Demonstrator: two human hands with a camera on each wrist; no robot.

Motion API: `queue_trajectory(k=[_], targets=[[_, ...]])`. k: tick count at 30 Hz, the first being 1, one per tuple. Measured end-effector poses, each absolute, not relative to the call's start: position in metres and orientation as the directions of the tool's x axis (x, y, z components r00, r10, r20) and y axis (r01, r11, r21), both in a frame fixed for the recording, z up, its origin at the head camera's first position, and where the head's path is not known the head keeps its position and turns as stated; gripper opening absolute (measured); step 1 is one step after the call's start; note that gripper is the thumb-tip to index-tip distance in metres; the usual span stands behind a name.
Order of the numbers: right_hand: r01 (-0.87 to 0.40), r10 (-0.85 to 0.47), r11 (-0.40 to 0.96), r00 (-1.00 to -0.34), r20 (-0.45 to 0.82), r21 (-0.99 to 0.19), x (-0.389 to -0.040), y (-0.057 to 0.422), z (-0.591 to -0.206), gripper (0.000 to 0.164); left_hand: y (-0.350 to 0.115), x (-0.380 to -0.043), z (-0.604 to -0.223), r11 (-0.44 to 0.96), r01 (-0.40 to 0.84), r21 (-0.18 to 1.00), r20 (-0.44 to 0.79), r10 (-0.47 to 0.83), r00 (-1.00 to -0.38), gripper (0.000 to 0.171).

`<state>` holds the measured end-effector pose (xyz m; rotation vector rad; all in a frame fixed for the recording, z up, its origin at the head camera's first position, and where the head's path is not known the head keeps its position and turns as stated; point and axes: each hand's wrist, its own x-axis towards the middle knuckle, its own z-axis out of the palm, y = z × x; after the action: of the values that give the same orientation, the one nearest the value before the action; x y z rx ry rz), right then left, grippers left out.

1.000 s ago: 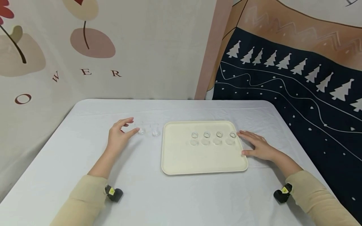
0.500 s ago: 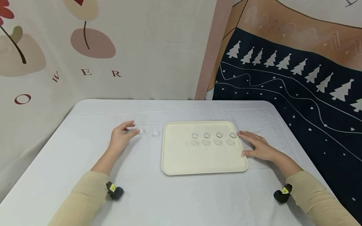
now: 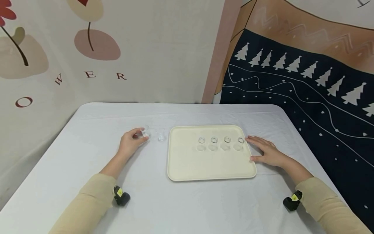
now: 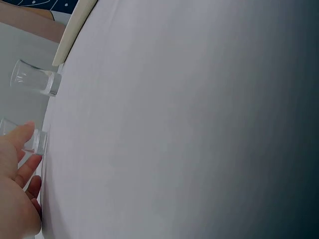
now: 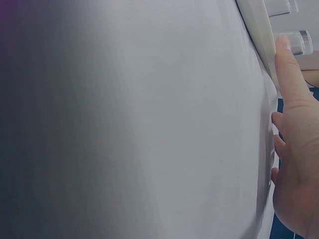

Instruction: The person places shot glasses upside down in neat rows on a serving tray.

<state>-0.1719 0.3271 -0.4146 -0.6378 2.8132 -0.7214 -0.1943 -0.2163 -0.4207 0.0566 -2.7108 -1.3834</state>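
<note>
My left hand (image 3: pixel 130 143) holds a clear shot glass (image 4: pixel 42 143) between thumb and fingers, left of the tray. The glass stands upright, its thick base at the tablecloth, and the thumb covers part of it in the left wrist view. A second shot glass (image 4: pixel 35 79) stands between it and the cream tray (image 3: pixel 187 170). My right hand (image 3: pixel 268 152) rests at the tray's right edge, fingers spread and fairly straight. Several small clear glass jars (image 3: pixel 214 143) stand in a row on the tray; in the right wrist view, one jar (image 5: pixel 299 42) shows just beyond the thumb.
A white cloth (image 3: pixel 204 208) covers the table under both forearms. Behind it hangs a pale printed backdrop (image 3: pixel 163 48), with a dark tree-patterned cloth (image 3: pixel 263 78) on the right. Each sleeve carries a black wrist camera (image 3: pixel 122 196).
My left hand has moved slightly right, and its fingers have closed in around the left shot glass. The right hand and the tray stay in place.
</note>
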Motion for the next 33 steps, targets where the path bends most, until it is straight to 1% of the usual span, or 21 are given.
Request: queue_trajectory(k=[12,20,33], targets=[[-0.359,-0.442,0.793,-0.895,-0.060,-0.492,-0.174,0.329,-0.416,0.081,-0.212,-0.196,-0.421,0.613,0.030,0.790,0.101,-0.082,-0.991,0.040],[-0.362,-0.445,0.790,-0.894,-0.056,-0.495,-0.174,0.329,-0.417,0.080,-0.213,-0.195,-0.422,0.621,0.044,0.782,0.113,-0.072,-0.991,0.036],[-0.374,-0.454,0.785,-0.890,-0.048,-0.493,-0.174,0.330,-0.417,0.079,-0.216,-0.189,-0.411,0.588,0.081,0.805,0.175,-0.104,-0.979,0.036]])
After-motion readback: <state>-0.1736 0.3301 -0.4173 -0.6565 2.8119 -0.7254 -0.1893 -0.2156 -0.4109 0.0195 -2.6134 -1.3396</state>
